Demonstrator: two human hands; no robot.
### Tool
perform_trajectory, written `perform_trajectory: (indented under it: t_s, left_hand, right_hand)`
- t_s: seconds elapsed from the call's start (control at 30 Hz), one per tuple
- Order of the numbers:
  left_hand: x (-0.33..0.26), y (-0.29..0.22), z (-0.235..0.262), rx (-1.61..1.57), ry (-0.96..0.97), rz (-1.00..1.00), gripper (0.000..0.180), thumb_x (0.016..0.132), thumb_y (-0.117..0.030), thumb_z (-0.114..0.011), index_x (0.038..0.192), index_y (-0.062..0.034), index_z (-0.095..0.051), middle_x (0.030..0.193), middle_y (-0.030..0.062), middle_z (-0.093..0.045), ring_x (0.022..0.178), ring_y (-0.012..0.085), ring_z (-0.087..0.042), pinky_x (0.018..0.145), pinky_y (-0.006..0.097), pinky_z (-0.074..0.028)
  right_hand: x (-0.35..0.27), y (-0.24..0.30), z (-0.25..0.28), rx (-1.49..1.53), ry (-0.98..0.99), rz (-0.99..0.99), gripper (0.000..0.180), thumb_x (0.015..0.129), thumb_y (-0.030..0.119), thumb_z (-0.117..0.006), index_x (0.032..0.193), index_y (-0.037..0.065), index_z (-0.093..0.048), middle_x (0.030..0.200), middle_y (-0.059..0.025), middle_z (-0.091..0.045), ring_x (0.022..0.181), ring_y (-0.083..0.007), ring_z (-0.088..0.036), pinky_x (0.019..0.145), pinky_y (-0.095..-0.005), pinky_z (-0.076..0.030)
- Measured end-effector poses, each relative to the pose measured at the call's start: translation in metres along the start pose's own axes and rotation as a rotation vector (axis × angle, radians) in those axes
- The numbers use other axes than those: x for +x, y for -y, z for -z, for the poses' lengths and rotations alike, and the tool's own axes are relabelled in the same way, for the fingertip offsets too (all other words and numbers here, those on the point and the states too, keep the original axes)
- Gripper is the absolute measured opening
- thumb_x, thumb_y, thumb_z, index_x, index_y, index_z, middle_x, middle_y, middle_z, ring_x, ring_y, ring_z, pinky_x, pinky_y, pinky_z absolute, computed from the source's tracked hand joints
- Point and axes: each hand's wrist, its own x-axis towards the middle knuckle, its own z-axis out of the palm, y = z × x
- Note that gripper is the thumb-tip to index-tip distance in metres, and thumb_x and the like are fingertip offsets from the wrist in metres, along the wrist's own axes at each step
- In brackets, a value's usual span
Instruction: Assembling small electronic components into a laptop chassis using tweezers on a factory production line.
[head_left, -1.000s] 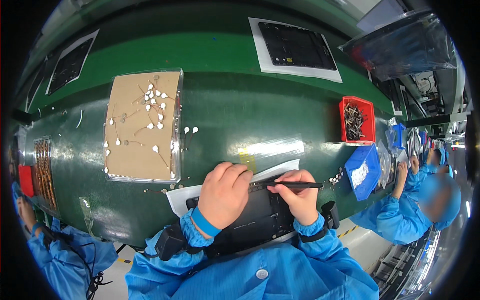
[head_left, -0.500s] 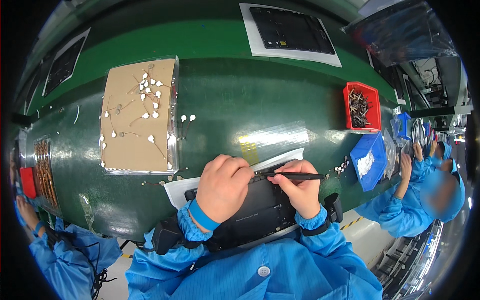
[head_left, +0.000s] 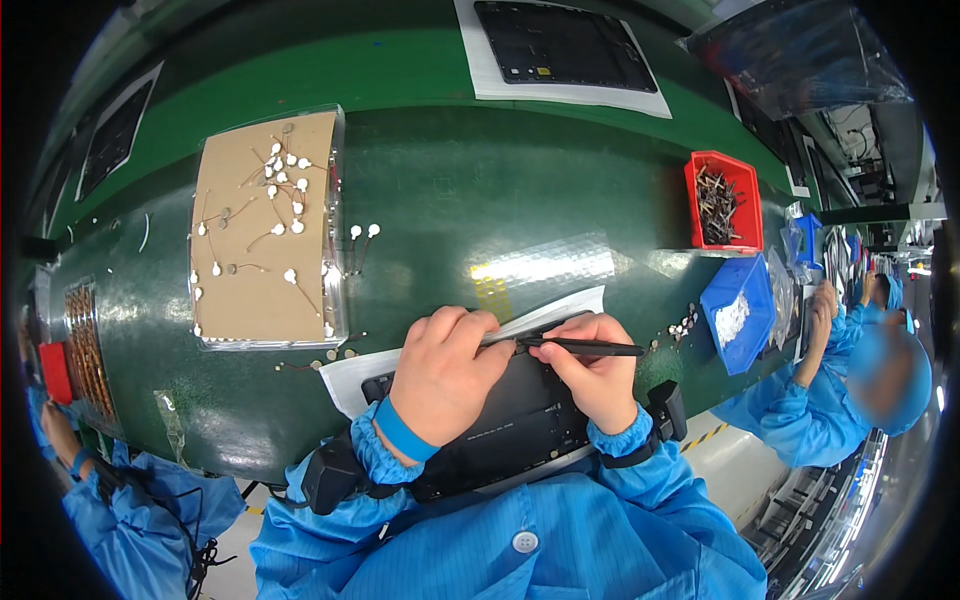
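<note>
A black tablet back cover (head_left: 520,425) lies in front of me, partly on a white sheet (head_left: 343,382). My right hand (head_left: 600,385) pinches a pair of black tweezers (head_left: 608,348) between thumb and fingers, with its tips pointing left over the cover's far edge. My left hand (head_left: 440,380), wearing a blue wrist strap, rests over the left part of the cover. Its fingers are curled, with the thumb close to the tweezer tips. Whatever it may pinch there is hidden or too small to make out.
Several small white discs with thin wires (head_left: 290,275) lie on a brown board (head_left: 245,310) at the left. On the right stand a red bin of small dark parts (head_left: 755,215) and a blue bin (head_left: 765,325). Another cover (head_left: 560,45) lies far off. Co-workers sit on both sides.
My left thumb has stretched right toward the tweezer tips. My right hand and the tweezers have shifted slightly left. The whole view has moved a little.
</note>
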Motion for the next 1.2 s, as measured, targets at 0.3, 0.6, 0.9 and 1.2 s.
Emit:
perform_trajectory:
  t_s: [0.3, 0.6, 0.9, 1.2]
  left_hand:
    - [0.0, -0.002, 0.001, 0.069, 0.01, -0.007, 0.02, 0.064, -0.008, -0.059, 0.084, -0.0111, -0.063, 0.093, 0.0049, -0.053, 0.085, 0.0237, -0.051, 0.068, 0.035, -0.041]
    - [0.001, -0.004, 0.002, 0.182, 0.027, -0.049, 0.024, 0.065, -0.01, -0.058, 0.089, -0.0111, -0.059, 0.092, 0.0066, -0.052, 0.081, 0.0242, -0.051, 0.064, 0.035, -0.042]
    - [-0.004, -0.009, 0.01, 0.3, 0.157, 0.192, 0.018, 0.068, -0.012, -0.062, 0.078, -0.0038, -0.05, 0.078, 0.0111, -0.051, 0.074, 0.0277, -0.051, 0.062, 0.038, -0.043]
    - [-0.003, -0.028, 0.018, 0.157, 0.284, 0.247, 0.014, 0.073, -0.01, -0.058, 0.081, -0.0022, -0.05, 0.073, 0.0147, -0.053, 0.067, 0.0332, -0.055, 0.06, 0.043, -0.044]
  right_hand:
    - [-0.001, -0.004, -0.001, -0.08, 0.001, 0.066, 0.016, 0.07, -0.005, -0.067, 0.077, 0.0, -0.054, 0.08, -0.0075, -0.058, 0.071, -0.011, -0.056, 0.062, -0.0219, -0.046]
    - [-0.001, -0.005, 0.001, -0.043, -0.014, 0.085, 0.016, 0.069, -0.004, -0.067, 0.077, 0.0, -0.054, 0.081, -0.0085, -0.058, 0.072, -0.0127, -0.056, 0.065, -0.0232, -0.045]
    - [-0.001, -0.009, 0.002, -0.229, 0.042, 0.218, 0.015, 0.068, -0.002, -0.068, 0.074, 0.001, -0.054, 0.079, -0.0085, -0.06, 0.071, -0.014, -0.057, 0.062, -0.0247, -0.046]
    - [-0.022, 0.016, 0.025, 0.103, -0.087, 0.403, 0.025, 0.068, -0.011, -0.063, 0.081, 0.0, -0.045, 0.083, -0.015, -0.054, 0.068, -0.0203, -0.058, 0.058, -0.0302, -0.05]
